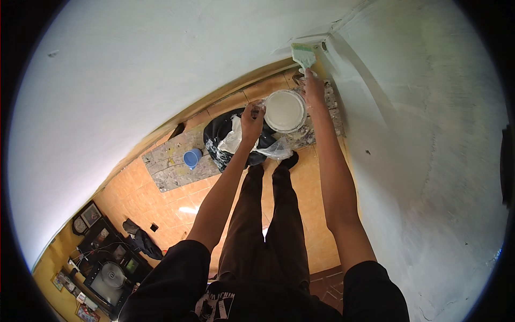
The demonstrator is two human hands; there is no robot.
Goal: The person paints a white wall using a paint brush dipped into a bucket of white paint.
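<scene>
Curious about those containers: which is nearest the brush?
The round white tub, nearer the brush; the blue cup sits farther left on the plank.

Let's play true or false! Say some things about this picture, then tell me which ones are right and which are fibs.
1. The right hand holds a wide, flat tool. True.
2. The left hand holds the blue cup. False: the cup is on the wooden board.
3. The blue cup is left of the round tub. True.
4. The floor is blue. False: it is orange.
</scene>
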